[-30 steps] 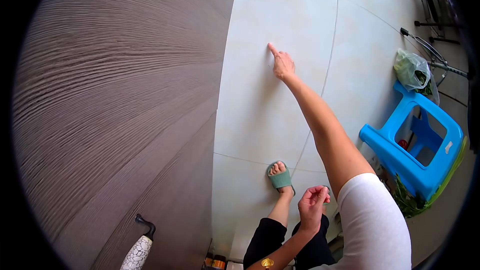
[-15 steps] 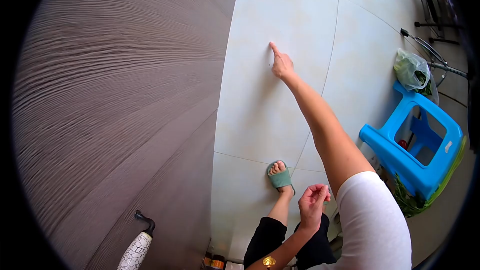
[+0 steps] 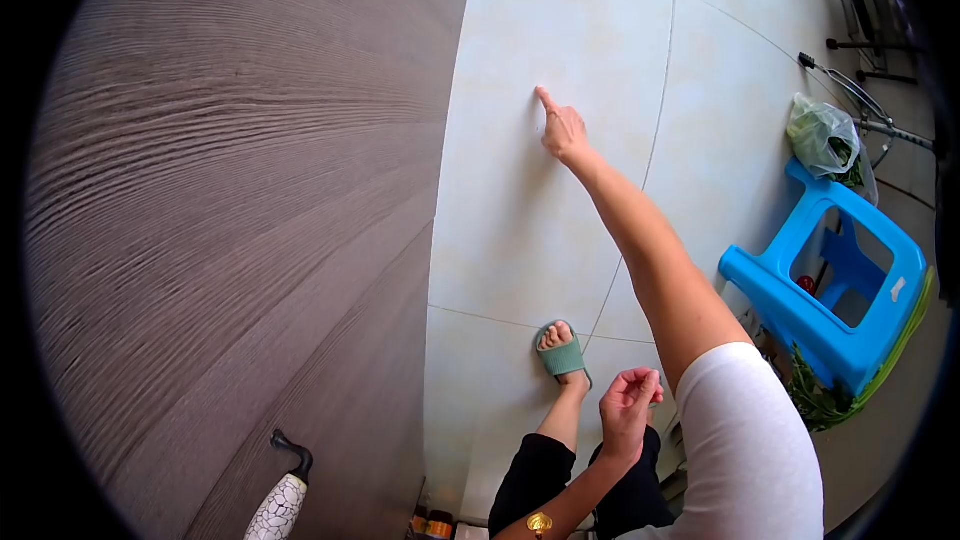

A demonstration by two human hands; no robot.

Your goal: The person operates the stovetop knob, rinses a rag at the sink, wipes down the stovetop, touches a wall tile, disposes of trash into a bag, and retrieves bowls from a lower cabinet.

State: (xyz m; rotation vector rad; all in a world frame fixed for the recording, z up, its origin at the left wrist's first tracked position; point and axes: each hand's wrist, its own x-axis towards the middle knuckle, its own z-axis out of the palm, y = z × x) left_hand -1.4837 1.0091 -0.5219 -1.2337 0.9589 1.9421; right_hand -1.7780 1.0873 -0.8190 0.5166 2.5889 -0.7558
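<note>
My right hand (image 3: pixel 565 132) reaches far out over the pale tiled floor (image 3: pixel 560 20), index finger stretched out and the other fingers partly hidden beneath the palm. I see nothing in it, and whether the fingertip touches the tile I cannot tell. Close to my body, above my knees, my left hand (image 3: pixel 627 408) is closed, thumb pressed against curled fingers. Anything pinched there is too small to make out. A gold ornament (image 3: pixel 539 522) sits on my left forearm. Below and left of that hand is my foot in a green slipper (image 3: pixel 561 355).
A brown wood-grain door (image 3: pixel 250 190) with a crackle-patterned handle (image 3: pixel 277 508) fills the left. On the right are a blue plastic stool (image 3: pixel 800 315), leafy greens (image 3: pixel 815 402), a plastic bag (image 3: pixel 822 135) of greens and metal frames (image 3: pixel 870 125). Jars (image 3: pixel 438 523) stand at the bottom.
My right hand has shifted very slightly left, its index finger still extended. My left hand stays closed in nearly the same place.
</note>
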